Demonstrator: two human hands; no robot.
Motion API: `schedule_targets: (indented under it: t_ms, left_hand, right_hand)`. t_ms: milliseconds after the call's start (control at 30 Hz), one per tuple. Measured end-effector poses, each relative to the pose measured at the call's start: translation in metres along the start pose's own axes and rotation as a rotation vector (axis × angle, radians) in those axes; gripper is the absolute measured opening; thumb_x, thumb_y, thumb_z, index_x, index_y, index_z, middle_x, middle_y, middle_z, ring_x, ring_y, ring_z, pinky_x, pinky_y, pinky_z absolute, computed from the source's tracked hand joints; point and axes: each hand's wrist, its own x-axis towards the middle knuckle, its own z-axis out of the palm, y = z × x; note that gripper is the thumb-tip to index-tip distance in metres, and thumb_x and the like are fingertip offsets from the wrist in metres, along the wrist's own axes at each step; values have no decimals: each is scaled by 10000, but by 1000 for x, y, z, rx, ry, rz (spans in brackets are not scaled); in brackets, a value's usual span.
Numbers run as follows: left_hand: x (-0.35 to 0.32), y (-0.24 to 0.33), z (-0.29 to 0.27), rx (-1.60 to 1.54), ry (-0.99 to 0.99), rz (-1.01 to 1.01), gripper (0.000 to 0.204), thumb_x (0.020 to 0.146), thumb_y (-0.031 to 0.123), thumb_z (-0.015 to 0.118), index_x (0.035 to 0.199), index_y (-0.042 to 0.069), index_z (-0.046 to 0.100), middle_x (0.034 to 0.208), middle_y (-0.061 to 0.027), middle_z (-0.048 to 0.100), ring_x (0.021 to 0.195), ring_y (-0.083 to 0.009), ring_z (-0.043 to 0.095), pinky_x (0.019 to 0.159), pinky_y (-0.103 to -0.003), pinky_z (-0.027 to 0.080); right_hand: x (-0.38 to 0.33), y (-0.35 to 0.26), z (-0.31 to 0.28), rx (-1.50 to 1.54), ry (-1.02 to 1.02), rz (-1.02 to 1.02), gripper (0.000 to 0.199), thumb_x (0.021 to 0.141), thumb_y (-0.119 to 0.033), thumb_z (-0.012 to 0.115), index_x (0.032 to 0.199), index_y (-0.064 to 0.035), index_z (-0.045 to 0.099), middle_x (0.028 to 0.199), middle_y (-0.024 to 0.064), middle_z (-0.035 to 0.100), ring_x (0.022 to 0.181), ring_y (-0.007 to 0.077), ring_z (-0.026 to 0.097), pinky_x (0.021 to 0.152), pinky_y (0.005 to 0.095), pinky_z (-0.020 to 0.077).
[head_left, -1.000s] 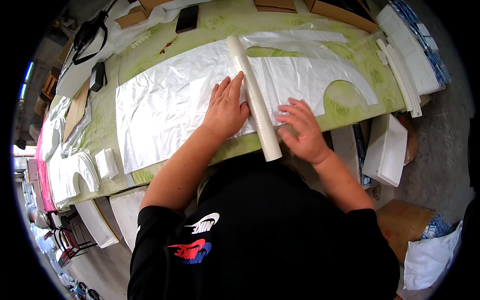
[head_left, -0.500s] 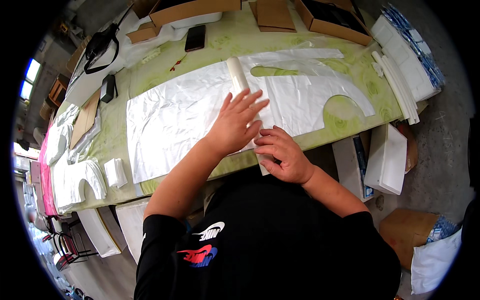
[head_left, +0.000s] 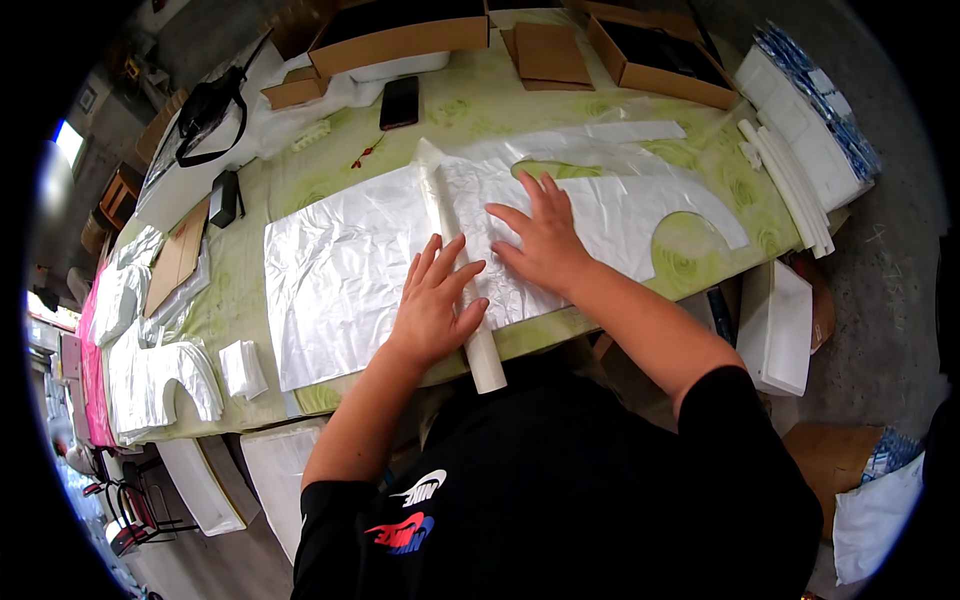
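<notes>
A thin, shiny white plastic sheet (head_left: 340, 250) with rounded cutouts at its right end lies spread on the table, creased in places; it looks like a disposable apron. Across its middle runs a long cream-white tube (head_left: 484, 358), its near end sticking out past the table edge. My left hand (head_left: 432, 310) rests on the tube with its fingers spread. To the right of the tube, my right hand (head_left: 545, 240) is open over the sheet, fingers apart and holding nothing. Whether its palm presses on the plastic I cannot tell.
Folded white plastic pieces (head_left: 165, 385) and a small white stack (head_left: 243, 368) lie at the left. A phone (head_left: 400, 102), cardboard boxes (head_left: 400, 40) and a black bag (head_left: 208, 112) sit along the far side. White tubes (head_left: 795, 190) lie at the right edge.
The tube has shifted left over the sheet, and my left hand has moved left and down with it. My right hand has left the tube's near end and moved up over the sheet.
</notes>
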Motion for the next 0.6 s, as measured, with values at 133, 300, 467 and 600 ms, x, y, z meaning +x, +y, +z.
schedule_targets:
  t_ms: [133, 300, 467, 600]
  left_hand:
    - [-5, -7, 1, -35, 34, 10, 497, 878, 334, 706, 1349, 184, 658, 1595, -134, 437, 1508, -436, 324, 1213, -593, 281]
    - [-4, -6, 2, -71, 51, 19, 502, 870, 318, 708, 1348, 174, 660, 1596, -135, 440, 1499, -432, 337, 1215, -569, 288]
    - [-11, -14, 5, -244, 339, 25, 373, 790, 130, 721, 1150, 83, 636, 1369, -179, 566, 1278, -399, 505, 1113, -520, 381]
    - [-8, -31, 3, -452, 722, 59, 311, 738, 3, 658, 1037, 61, 589, 1127, -170, 607, 1082, -346, 559, 1012, -448, 429]
  right_hand:
    - [64, -18, 21, -84, -245, 158, 562, 900, -448, 692, 1424, -257, 627, 1697, 201, 189, 1549, 484, 130, 1224, 674, 143]
    - [106, -16, 48, -195, -336, 264, 535, 931, -395, 603, 1401, -143, 637, 1662, 98, 343, 1552, 372, 218, 1209, 683, 173]
    - [77, -48, 35, -40, -195, -39, 446, 933, -276, 603, 1337, -90, 633, 1462, 101, 577, 1464, 370, 395, 1170, 683, 249]
    - [25, -75, 22, 318, -325, -405, 311, 861, -274, 739, 1125, -110, 718, 1187, 74, 691, 1380, 365, 480, 1140, 621, 334]
